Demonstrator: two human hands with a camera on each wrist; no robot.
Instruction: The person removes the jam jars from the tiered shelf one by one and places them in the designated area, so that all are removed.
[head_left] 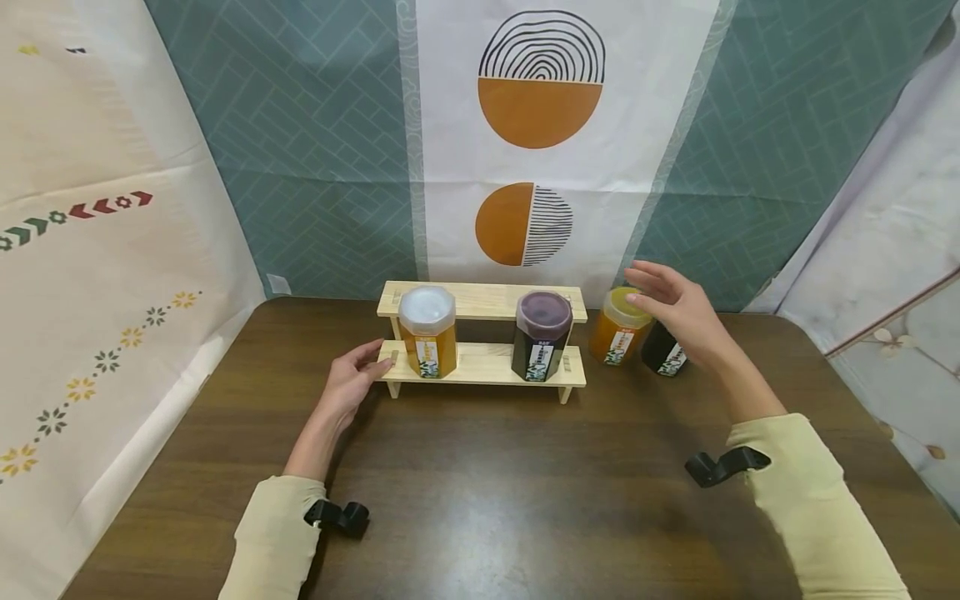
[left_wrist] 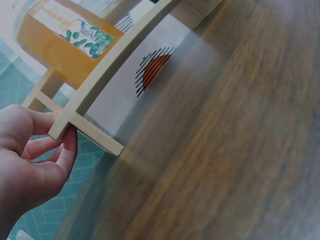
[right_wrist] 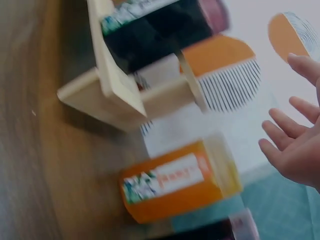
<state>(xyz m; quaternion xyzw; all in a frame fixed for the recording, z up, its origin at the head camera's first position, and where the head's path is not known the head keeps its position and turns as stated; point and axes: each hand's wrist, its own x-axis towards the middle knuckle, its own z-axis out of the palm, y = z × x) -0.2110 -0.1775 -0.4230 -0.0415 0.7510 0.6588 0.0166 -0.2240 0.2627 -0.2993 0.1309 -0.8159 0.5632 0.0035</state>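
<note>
A two-tier wooden rack (head_left: 487, 365) (left_wrist: 107, 70) (right_wrist: 117, 97) stands on the brown table (head_left: 480, 492). Its lower shelf carries an orange jar with a white lid (head_left: 427, 335) (left_wrist: 60, 45) and a dark purple jar (head_left: 542, 335) (right_wrist: 155, 27). My left hand (head_left: 351, 382) (left_wrist: 35, 160) pinches the left end of the lower shelf between thumb and fingers. Right of the rack stand an orange jar with a yellow lid (head_left: 617, 336) (right_wrist: 175, 181) and a dark jar (head_left: 664, 356), half hidden by my wrist. My right hand (head_left: 663, 296) (right_wrist: 295, 145) hovers open over the yellow lid, fingers spread, not touching it.
Patterned cloth backdrops close in the table at the back (head_left: 540, 167), left (head_left: 97, 275) and right (head_left: 892, 250). The rack's upper shelf (head_left: 480, 298) holds nothing.
</note>
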